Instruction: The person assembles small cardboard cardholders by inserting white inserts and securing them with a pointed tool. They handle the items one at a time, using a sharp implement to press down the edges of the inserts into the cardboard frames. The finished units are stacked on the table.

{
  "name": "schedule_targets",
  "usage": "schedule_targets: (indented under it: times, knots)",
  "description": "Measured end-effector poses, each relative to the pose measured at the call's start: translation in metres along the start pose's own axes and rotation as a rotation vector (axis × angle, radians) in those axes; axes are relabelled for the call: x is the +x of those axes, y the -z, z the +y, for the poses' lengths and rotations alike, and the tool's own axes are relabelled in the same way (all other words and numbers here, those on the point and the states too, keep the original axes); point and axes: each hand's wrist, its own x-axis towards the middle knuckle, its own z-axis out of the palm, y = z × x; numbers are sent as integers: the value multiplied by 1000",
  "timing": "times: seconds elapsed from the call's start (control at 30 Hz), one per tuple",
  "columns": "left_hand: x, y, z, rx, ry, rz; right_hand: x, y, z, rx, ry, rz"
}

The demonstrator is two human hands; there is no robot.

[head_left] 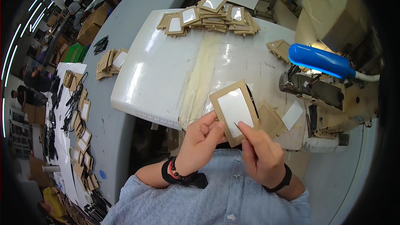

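My left hand (198,143) grips the lower left edge of a tan card holder (233,108), thumb on its front. The holder is tilted, with a white window in front and a dark zipper along its right side. My right hand (263,154) is closed on a thin pointed tool (236,124); its dark tip lies over the window, and the rest is hidden in my fingers. My right index finger reaches over the window's lower part. Just behind, another tan piece (270,121) lies on the white worktable (162,71), beside a loose white card (292,115).
A sewing machine (318,93) stands at the right, under a blue lamp (321,60). At the table's far edge is a heap of card holders (212,18). More holders (110,64) and black pieces (101,45) rest on the grey bench (102,112) to the left.
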Motion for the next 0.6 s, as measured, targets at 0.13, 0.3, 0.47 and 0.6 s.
schedule_targets:
  times: [0.13,0.3,0.47,0.6]
  knots:
    - [-3,2,0,20,-24,10,0,-6,1,-59,30,14]
    - [-3,2,5,78,-22,-4,5,-8,-1,-78,18,25]
    - [-3,-5,6,129,-49,12,7,-5,-2,-83,-20,33]
    - [0,-5,10,172,-29,11,8,-5,0,-90,-5,44]
